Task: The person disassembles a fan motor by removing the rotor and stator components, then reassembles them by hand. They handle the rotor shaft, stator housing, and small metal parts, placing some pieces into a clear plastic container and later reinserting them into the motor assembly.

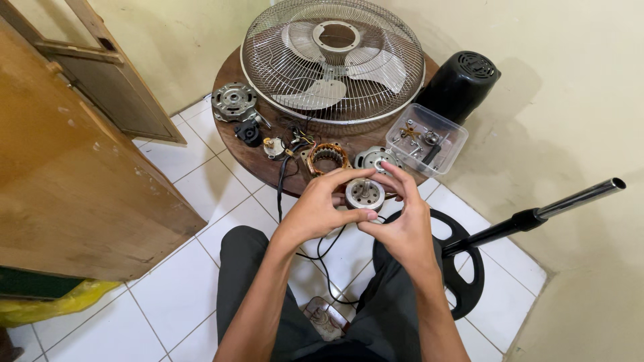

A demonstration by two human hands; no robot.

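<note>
Both hands hold a round metal fan rotor (365,194) with a short shaft, just in front of a round wooden table (268,167). My left hand (322,209) grips it from the left with thumb under and fingers over. My right hand (400,221) pinches it from the right. Right behind the rotor on the table lie a copper-wound stator (328,157) and a silver motor end cover (376,158).
A wire fan guard with blades (333,59) leans at the table's back. Another motor housing (234,102), a black knob (249,133), a clear tray of small parts (426,139), a black motor cover (460,82), the fan stand pole (537,216) and base, and a wooden cabinet (67,174) surround me.
</note>
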